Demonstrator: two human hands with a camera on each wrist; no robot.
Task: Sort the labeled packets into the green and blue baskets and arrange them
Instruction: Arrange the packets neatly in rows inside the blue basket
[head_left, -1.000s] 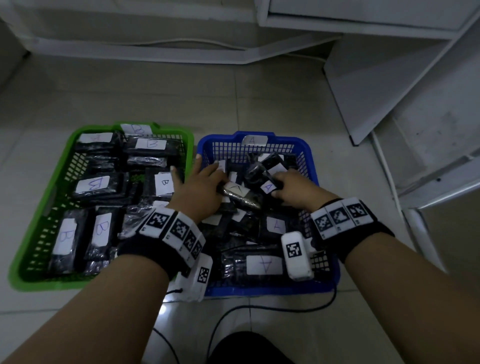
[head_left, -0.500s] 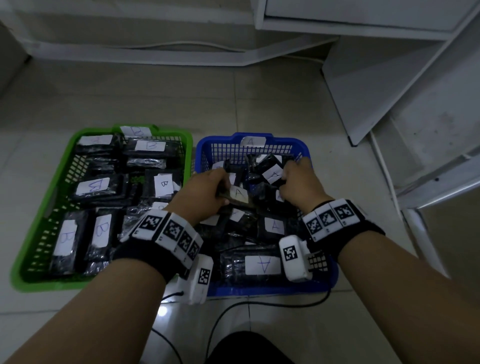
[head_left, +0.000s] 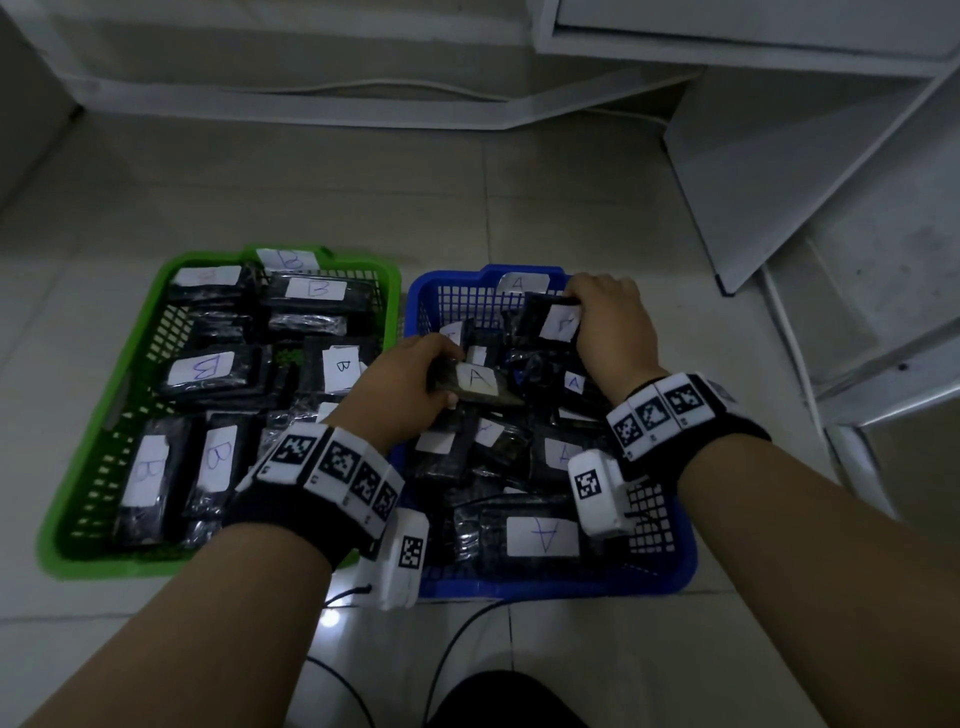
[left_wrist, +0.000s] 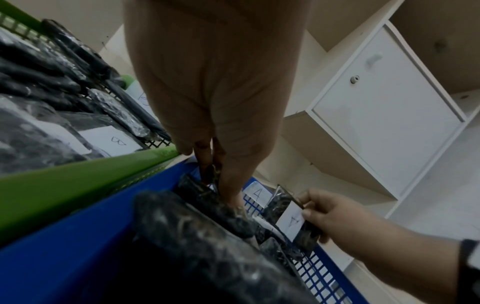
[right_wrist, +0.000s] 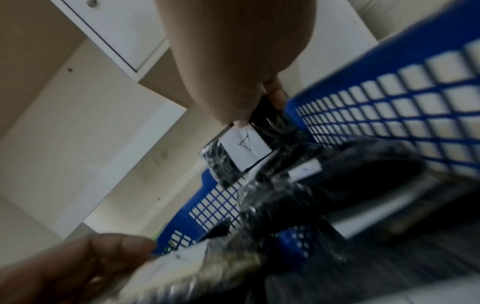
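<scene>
1. Left hand (head_left: 400, 387) grips an A-labelled packet (head_left: 475, 384) over the blue basket (head_left: 550, 584).
2. Right hand (head_left: 610, 322) pinches another A packet (head_left: 553, 319) near the basket's far wall.
3. Green basket (head_left: 78, 525) holds B packets (head_left: 208, 371).

Both forearms reach forward toward 12 o'clock, marker bands on wrists. Left hand (head_left: 402, 384) knuckles up, fingers curled, thumb pinching at 3 o'clock side. Right hand (head_left: 610, 322) further out at 1 o'clock, fingers bent down, gripping at 9 o'clock side.
</scene>
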